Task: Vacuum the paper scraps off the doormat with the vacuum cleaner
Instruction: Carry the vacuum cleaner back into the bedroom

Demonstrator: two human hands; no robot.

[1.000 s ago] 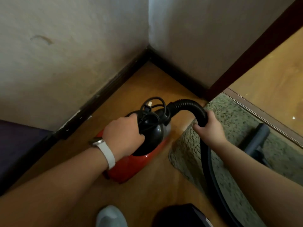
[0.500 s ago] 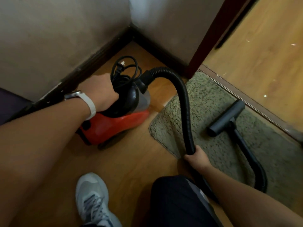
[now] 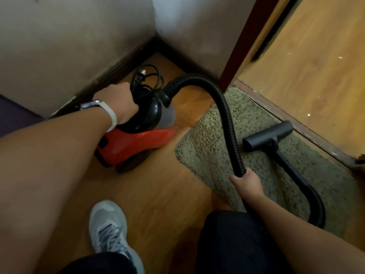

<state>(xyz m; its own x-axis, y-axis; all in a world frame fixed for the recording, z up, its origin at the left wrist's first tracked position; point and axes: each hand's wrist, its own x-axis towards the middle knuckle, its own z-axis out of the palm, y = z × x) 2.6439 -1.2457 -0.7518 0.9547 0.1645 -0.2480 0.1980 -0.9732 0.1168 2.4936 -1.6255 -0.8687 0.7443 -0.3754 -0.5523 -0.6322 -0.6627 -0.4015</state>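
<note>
Left hand (image 3: 120,103) apparently grips the vacuum cleaner (image 3: 134,143); right hand (image 3: 246,181) clasps its hose (image 3: 227,115) above the doormat (image 3: 207,151).

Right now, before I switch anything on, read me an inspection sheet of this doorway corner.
Surface: wooden floor; green speckled doormat lies against the threshold.
Job's things: red and black canister vacuum cleaner beside the mat; its black ribbed hose arcs over the mat; black T-shaped nozzle rests on the mat. Paper scraps on the mat: cannot tell against the speckle.
Clutter: white flecks on the floor beyond the threshold.
Hands: left hand grips the cleaner's top; right hand grips the hose.
Cables: black power cord bundled on the cleaner, plug loose.
Surroundings: wall corner, grey sneaker.
</note>
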